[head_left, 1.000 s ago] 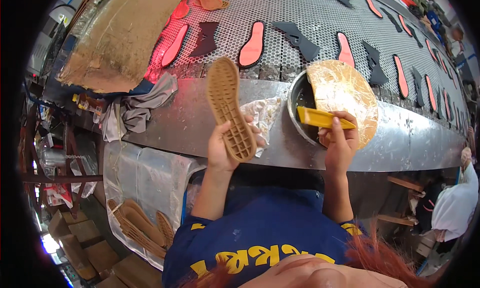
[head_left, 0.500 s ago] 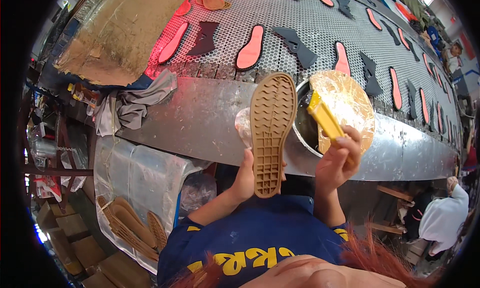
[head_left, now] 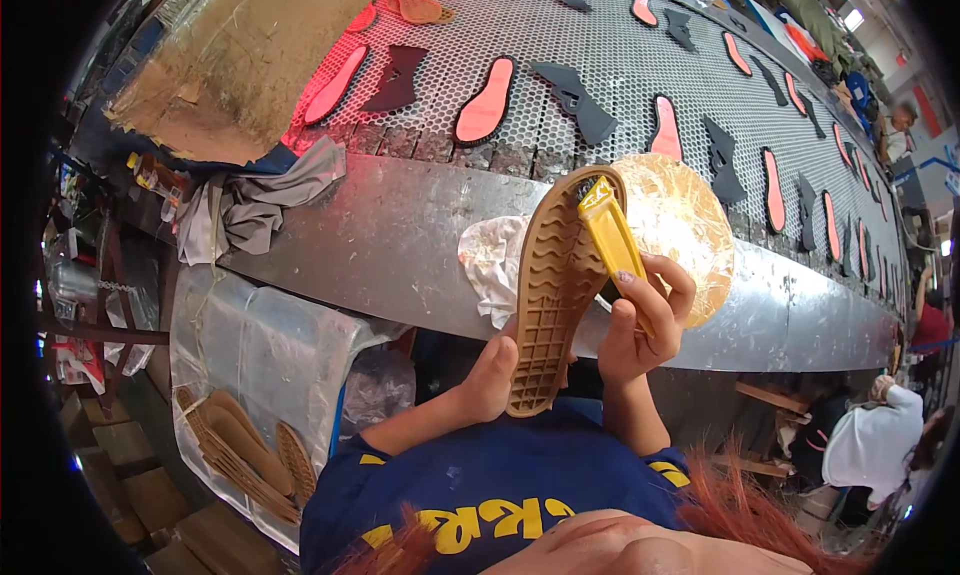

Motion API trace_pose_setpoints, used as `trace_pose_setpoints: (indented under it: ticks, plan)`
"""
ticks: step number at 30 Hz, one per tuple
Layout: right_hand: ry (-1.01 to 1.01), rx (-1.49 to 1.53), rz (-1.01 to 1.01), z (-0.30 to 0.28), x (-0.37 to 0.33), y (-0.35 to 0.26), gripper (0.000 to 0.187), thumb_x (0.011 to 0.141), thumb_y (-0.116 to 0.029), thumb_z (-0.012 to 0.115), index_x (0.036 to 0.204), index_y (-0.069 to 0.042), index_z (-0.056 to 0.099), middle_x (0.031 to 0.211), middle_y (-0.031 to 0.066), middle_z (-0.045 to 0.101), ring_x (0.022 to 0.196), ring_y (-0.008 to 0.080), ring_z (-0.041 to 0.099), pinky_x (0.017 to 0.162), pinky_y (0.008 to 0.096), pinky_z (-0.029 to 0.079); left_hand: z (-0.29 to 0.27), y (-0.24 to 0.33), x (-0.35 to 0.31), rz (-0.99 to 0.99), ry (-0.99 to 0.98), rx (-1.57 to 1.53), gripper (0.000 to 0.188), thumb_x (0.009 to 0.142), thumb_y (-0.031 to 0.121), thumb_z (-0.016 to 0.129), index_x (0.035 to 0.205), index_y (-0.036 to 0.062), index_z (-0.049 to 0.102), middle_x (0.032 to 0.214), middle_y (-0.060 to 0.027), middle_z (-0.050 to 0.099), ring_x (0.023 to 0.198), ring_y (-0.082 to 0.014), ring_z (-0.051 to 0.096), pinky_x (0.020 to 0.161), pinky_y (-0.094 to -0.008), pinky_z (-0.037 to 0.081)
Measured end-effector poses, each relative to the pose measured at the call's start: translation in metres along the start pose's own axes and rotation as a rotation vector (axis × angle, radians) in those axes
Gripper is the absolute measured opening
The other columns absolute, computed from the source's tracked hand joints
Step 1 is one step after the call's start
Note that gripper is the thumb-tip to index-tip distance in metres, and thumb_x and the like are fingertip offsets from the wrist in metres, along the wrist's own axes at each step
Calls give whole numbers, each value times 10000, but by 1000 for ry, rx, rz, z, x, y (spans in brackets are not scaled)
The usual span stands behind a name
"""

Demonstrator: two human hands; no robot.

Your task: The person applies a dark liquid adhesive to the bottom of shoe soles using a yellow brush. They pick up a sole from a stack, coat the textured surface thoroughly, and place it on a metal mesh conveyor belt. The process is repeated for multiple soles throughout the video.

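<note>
My left hand (head_left: pixel 488 380) grips a tan rubber shoe sole (head_left: pixel 545 315) near its heel end, holding it upright with the waffle-patterned inner side showing. Its fingers are mostly behind the sole. In my right hand (head_left: pixel 645 330) is a yellow-handled brush (head_left: pixel 612 237), pinched between thumb and fingers. The dark bristles touch the inside of the sole's toe end, by its rim. Behind the brush lies a round tan lid (head_left: pixel 695 225) wrapped in clear film. The pot beside it is almost wholly hidden by the sole and hand.
Beyond the metal ledge (head_left: pixel 400 230), a mesh conveyor (head_left: pixel 445 50) carries pink-topped soles (head_left: pixel 485 100) and dark shoe pieces (head_left: pixel 575 103). Crumpled white paper (head_left: pixel 490 260) and a grey cloth (head_left: pixel 255 205) lie on the ledge. More tan soles (head_left: pixel 235 440) rest at lower left. Another person (head_left: pixel 875 440) is at right.
The brush has moved left from beside the pot onto the sole's toe end. The sole has tilted to the right, and pieces on the conveyor appear shifted slightly left.
</note>
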State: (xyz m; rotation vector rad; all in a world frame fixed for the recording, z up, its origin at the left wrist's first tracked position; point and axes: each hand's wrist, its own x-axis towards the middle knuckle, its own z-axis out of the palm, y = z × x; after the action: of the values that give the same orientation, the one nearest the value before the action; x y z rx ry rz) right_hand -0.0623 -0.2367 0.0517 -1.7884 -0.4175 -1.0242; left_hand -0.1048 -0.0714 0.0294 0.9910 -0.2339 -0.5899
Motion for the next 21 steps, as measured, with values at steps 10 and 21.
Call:
trace_pose_setpoints:
  ticks: [10,21]
  plan:
    - [25,7,-17,-4,-3,-5,287,934,-267,548,967,10,619,1107,215,496,1003,289,573,846,390,511,-6,12,1,122,-12,371,913,817,769,309,1217,-43,425,1000,-110,560,845,-137,579,701,-264,499]
    - [-107,24,-88,-13,0,-7,212,884,-188,626,966,7,630,1068,209,530,897,255,594,732,309,518,-14,15,-1,26,-34,275,919,819,769,282,1274,-24,377,1023,-113,567,862,-151,587,738,-284,506]
